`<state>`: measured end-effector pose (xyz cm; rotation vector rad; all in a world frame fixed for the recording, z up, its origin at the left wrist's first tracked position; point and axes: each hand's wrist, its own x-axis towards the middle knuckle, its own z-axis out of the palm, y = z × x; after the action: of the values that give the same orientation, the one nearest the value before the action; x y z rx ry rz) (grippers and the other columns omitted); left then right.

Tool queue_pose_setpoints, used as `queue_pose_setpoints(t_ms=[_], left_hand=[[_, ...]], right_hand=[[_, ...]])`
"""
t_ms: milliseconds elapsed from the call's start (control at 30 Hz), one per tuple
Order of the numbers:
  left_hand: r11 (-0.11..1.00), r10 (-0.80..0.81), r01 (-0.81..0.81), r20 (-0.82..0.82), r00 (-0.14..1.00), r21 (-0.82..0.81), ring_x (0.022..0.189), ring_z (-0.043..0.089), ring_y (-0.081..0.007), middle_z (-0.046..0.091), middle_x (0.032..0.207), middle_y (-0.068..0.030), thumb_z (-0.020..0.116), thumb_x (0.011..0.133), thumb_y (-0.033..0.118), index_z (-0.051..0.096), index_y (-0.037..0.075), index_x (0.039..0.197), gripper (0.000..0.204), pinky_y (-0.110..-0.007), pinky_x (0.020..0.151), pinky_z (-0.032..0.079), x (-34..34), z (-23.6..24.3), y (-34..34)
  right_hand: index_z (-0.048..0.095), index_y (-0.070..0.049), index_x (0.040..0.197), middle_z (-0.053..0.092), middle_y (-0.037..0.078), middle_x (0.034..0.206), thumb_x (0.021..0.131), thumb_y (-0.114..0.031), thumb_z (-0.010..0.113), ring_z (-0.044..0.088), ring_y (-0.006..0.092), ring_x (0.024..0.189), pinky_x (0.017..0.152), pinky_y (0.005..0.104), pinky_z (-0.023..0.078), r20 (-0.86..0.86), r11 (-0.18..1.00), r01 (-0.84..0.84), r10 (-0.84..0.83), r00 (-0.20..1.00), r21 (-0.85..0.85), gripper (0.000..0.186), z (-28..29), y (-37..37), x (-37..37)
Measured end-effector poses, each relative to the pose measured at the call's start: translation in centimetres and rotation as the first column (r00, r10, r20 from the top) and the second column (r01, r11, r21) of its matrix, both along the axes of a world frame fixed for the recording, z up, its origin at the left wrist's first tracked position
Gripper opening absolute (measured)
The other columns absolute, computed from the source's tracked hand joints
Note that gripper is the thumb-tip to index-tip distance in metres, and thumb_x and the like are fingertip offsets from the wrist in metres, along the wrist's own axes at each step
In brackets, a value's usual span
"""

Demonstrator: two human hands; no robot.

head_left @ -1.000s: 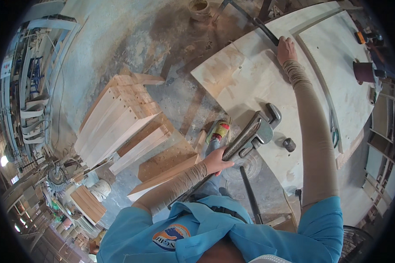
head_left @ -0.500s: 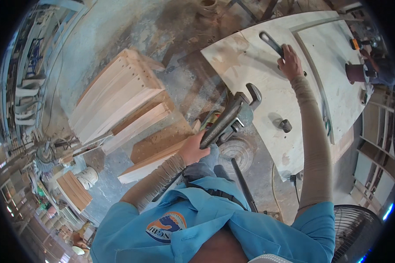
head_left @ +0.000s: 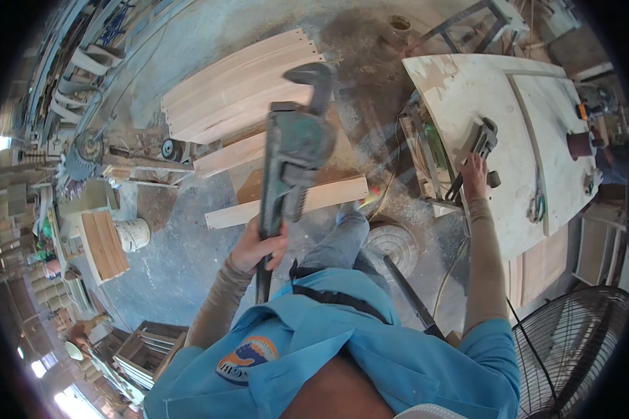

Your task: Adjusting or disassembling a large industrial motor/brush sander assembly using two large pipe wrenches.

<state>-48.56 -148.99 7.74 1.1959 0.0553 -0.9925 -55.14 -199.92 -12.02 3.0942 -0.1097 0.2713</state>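
My left hand (head_left: 260,246) is closed around the handle of a large green pipe wrench (head_left: 297,143). The wrench stands upright in front of me, its hooked jaw at the top, apart from the boards beyond it. Over the pale tabletop (head_left: 517,230) on the right, my right hand (head_left: 474,174) grips a smaller, dark wrench (head_left: 486,136). Its jaw end points away from me and its handle comes back under my fingers. Whether it rests on the top or hangs just above, I cannot tell. A small dark cylindrical piece (head_left: 494,179) sits right beside that hand.
Slatted wooden panels (head_left: 237,87) and a loose board (head_left: 328,195) lie ahead. Green-handled scissors or pliers (head_left: 536,208) and a maroon cylinder (head_left: 580,144) are on the tabletop. A fan (head_left: 573,349) stands at lower right, a white bucket (head_left: 133,235) at left. Another person (head_left: 615,164) is at far right.
My left hand has moved left and turned its wrench upright. My right hand has come nearer, and the jaw end of its wrench now shows. My view has shifted.
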Motion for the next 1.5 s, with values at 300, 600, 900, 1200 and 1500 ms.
queue_pose_setpoints(t_ms=[300,600,900,1200,1500], left_hand=[[0.921,0.379,-0.378,0.002,0.925,0.090,0.035,0.045,-0.0131,0.046,0.058,-0.0059,0.059,0.074,0.003,0.046,-0.001,0.085,0.018,-0.025,0.032,0.038,-7.2,1.9,10.4],[0.806,0.567,-0.573,0.089,0.819,0.148,0.038,0.048,-0.0108,0.050,0.066,-0.0054,0.057,0.072,0.001,0.043,-0.003,0.095,0.027,-0.022,0.034,0.039,-12.3,4.2,17.5],[0.644,0.739,-0.765,0.246,0.627,0.013,0.038,0.049,-0.0107,0.051,0.061,-0.0042,0.057,0.072,0.001,0.044,-0.002,0.092,0.023,-0.022,0.034,0.040,-15.6,10.3,28.8],[0.565,0.797,-0.810,0.357,0.487,-0.158,0.035,0.045,-0.0117,0.048,0.053,-0.0042,0.053,0.073,0.003,0.045,0.001,0.082,0.012,-0.023,0.034,0.038,-16.8,9.9,49.3],[0.467,0.881,-0.768,0.159,0.446,-0.439,0.036,0.039,-0.0098,0.036,0.055,0.0000,0.054,0.081,0.014,0.040,0.008,0.095,0.021,-0.024,0.034,0.033,-17.6,10.0,71.9]], right_hand=[[0.052,-0.001,0.104,0.048,0.015,0.108,0.073,-0.014,0.055,0.047,0.0295,0.101,0.083,0.0403,0.041,0.334,0.796,0.431,-0.581,0.742,0.426,0.034,-6.2,4.7,-0.9],[0.051,-0.012,0.076,0.047,-0.002,0.057,0.087,-0.041,0.050,0.042,0.0099,0.045,0.043,0.0243,0.040,-0.492,-0.689,0.087,-0.418,0.764,0.720,0.031,-8.9,2.4,2.0],[0.043,-0.013,0.071,0.037,-0.004,0.053,0.091,-0.022,0.047,0.036,0.0057,0.045,0.043,0.0198,0.033,-0.329,-0.825,-0.077,-0.307,0.893,0.561,0.023,2.3,13.9,4.7],[0.047,-0.013,0.078,0.032,-0.007,0.056,0.091,-0.022,0.049,0.028,0.0015,0.042,0.038,0.0183,0.025,-0.161,-0.557,0.098,-0.066,0.985,0.825,0.016,16.8,49.5,6.4],[0.051,-0.010,0.089,0.033,-0.007,0.054,0.091,-0.022,0.048,0.030,0.0018,0.037,0.036,0.0177,0.027,0.012,-0.305,0.104,0.356,0.934,0.947,0.013,25.7,79.2,13.1]])
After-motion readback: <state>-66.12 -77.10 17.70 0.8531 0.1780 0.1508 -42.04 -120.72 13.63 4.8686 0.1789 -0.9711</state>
